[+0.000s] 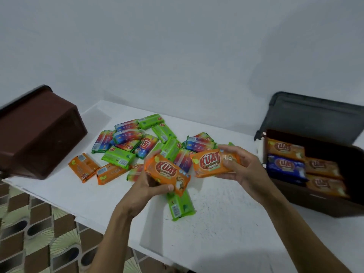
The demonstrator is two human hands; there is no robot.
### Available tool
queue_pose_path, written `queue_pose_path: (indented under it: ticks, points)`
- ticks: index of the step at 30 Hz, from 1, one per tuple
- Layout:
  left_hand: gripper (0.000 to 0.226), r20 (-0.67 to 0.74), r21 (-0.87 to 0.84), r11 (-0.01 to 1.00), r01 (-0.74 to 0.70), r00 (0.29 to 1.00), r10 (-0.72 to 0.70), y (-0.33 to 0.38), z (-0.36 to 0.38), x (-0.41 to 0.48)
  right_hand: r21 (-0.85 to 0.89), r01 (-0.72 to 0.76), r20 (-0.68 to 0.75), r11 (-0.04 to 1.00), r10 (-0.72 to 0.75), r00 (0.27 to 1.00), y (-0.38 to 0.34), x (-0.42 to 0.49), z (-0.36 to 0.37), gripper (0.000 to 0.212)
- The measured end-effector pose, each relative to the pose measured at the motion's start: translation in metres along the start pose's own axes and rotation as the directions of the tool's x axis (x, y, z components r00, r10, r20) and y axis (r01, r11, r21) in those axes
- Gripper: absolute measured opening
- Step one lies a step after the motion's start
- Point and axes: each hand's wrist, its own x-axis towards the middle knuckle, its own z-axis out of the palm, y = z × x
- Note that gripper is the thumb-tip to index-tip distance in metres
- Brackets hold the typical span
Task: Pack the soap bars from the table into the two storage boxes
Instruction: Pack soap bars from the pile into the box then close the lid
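Observation:
My left hand [149,186] grips an orange soap bar [167,172] just above the table's middle. My right hand [242,166] holds a second orange soap bar [210,162] beside it, a little higher and to the right. Behind both lies a loose pile of soap bars [137,142] in green, rainbow and orange wrappers. One green bar [180,205] lies alone below my left hand. At the right stands an open brown storage box [315,205] with its dark lid raised, holding several orange bars and a blue one [285,167]. A second brown storage box [39,134] sits tilted at the left.
The white table [226,223] runs along a pale wall. Its left front edge drops to a patterned tile floor [39,233]. The left box overhangs the table's left corner.

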Motion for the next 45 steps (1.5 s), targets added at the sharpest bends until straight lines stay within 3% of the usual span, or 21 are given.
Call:
queue_pose_path:
  ticks: [4,8,14,19,24,31,37,42,45]
  points:
    - [0.095,0.005,-0.044,0.996,-0.071,0.997,0.072,-0.002,0.043,0.017,0.008,0.037,-0.069,0.999,-0.036,0.997,-0.017,-0.022,-0.042,0.043]
    - [0.087,-0.016,-0.148,0.982,-0.116,0.993,0.115,-0.002,0.094,0.039,-0.009,0.086,-0.188,0.996,-0.086,0.978,-0.033,-0.042,-0.089,0.036]
    - [0.075,0.038,-0.195,0.973,-0.123,0.99,0.133,0.002,0.178,0.079,-0.171,0.127,-0.378,0.977,-0.184,0.907,-0.051,-0.07,-0.165,0.031]
    - [0.063,0.043,-0.153,0.979,-0.136,0.989,0.145,0.001,0.248,0.104,-0.261,0.048,-0.516,0.964,-0.181,0.837,-0.051,-0.069,-0.221,0.029]
    - [0.057,0.0,-0.088,0.985,-0.146,0.989,0.146,-0.008,0.291,0.125,-0.316,-0.122,-0.632,0.941,-0.112,0.767,-0.044,-0.053,-0.258,0.031]
    - [0.055,0.009,0.119,0.967,-0.223,0.975,0.224,-0.02,0.302,0.128,-0.342,-0.307,-0.622,0.888,0.031,0.783,-0.015,-0.032,-0.289,0.034]
    - [0.055,-0.005,0.172,0.958,-0.231,0.972,0.235,-0.022,0.302,0.129,-0.681,-0.399,-0.62,0.614,-0.194,0.76,-0.007,-0.03,-0.277,0.038]
    - [0.056,-0.003,0.188,0.953,-0.239,0.97,0.244,-0.021,0.304,0.127,-0.763,-0.396,-0.587,0.51,-0.291,0.755,-0.01,-0.037,-0.271,0.034]
    - [0.057,-0.007,0.168,0.959,-0.226,0.973,0.231,-0.019,0.304,0.128,-0.783,-0.288,-0.537,0.552,-0.366,0.76,-0.019,-0.044,-0.266,0.03]
